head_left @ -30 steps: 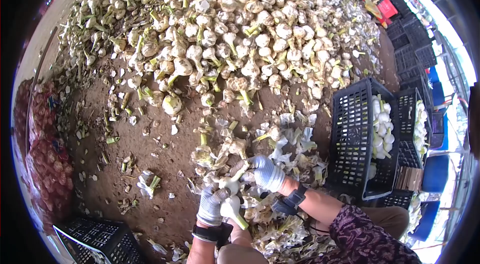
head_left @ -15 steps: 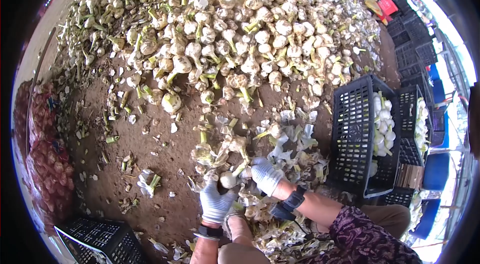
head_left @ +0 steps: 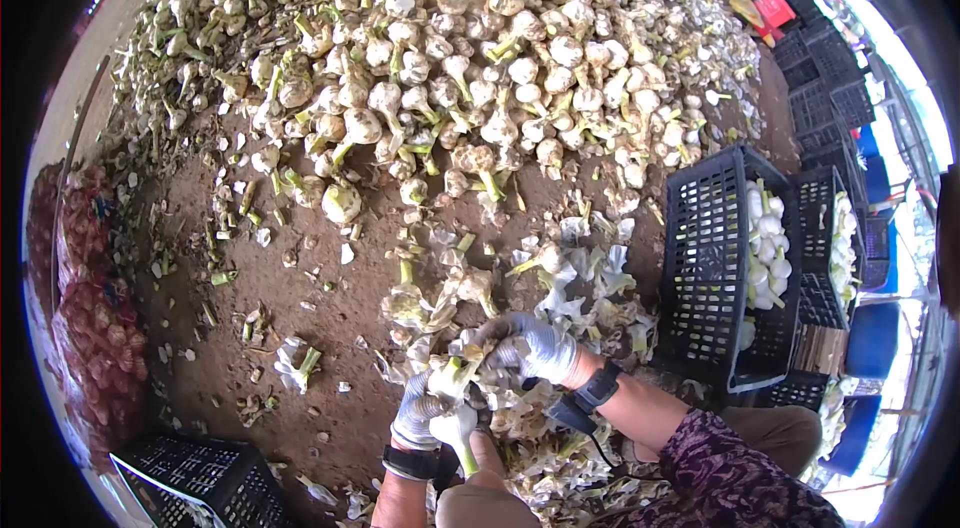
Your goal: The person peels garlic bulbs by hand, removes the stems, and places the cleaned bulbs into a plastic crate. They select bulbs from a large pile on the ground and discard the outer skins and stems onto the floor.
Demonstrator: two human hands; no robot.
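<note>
My left hand (head_left: 418, 416), in a grey knit glove, grips a white garlic bulb (head_left: 455, 425) with a green stem pointing down toward me. My right hand (head_left: 535, 348), also gloved, pinches the husk and stalk (head_left: 452, 371) at the top of that bulb. Both hands meet low in the middle of the view, above a heap of torn husks (head_left: 560, 448). A black band sits on each wrist.
A big pile of unpeeled garlic bulbs (head_left: 470, 58) covers the dirt floor ahead. A black crate (head_left: 710, 268) with peeled bulbs stands at right, more crates behind it. Another black crate (head_left: 190, 488) is at lower left, red mesh sacks (head_left: 90, 328) at far left.
My left hand turned and pulled the bulb back toward me, stem down. My right hand stayed at the bulb's top and now pulls at husk there.
</note>
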